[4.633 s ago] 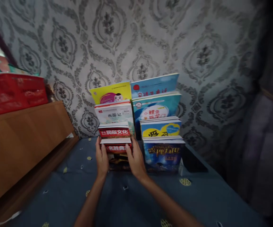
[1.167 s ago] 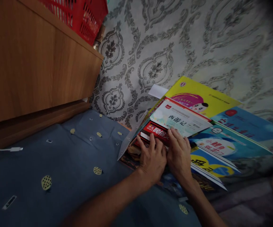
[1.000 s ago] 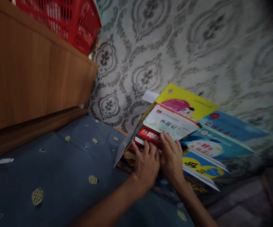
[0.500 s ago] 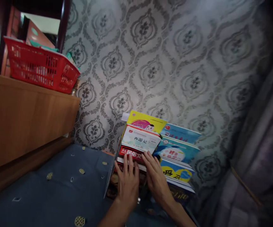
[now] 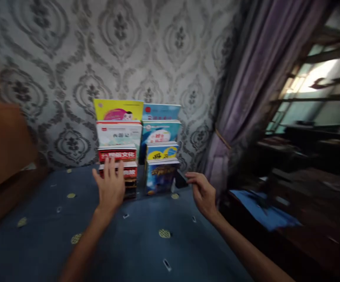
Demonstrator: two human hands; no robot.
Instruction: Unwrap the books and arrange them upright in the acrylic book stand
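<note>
Two columns of books stand upright in stepped rows against the wall. My left hand [image 5: 111, 188] is open, its fingers spread before the red-and-black books [image 5: 131, 172] at the front of the left column. Whether it presses on them I cannot tell. Behind these rise a white book [image 5: 119, 135] and a yellow book [image 5: 105, 109]. In the right column, a dark blue book [image 5: 160, 178] is in front of a yellow-and-blue book [image 5: 158, 152] and two blue ones. Beside that column my right hand [image 5: 204, 196] is closed, fingertips pinching the edge of a dark flat piece [image 5: 180, 180] of unclear kind.
A dark blue patterned cloth [image 5: 140, 239] covers the surface under the books. At left is a wooden furniture panel [image 5: 5, 145]. A tied purple curtain [image 5: 240, 98] hangs at right, beside a window and a blurred dark area with a blue item [image 5: 264, 211].
My view has swung right, and the red basket is out of sight. My right hand has left the books' front for the dark piece at their right; my left hand stays by the red books.
</note>
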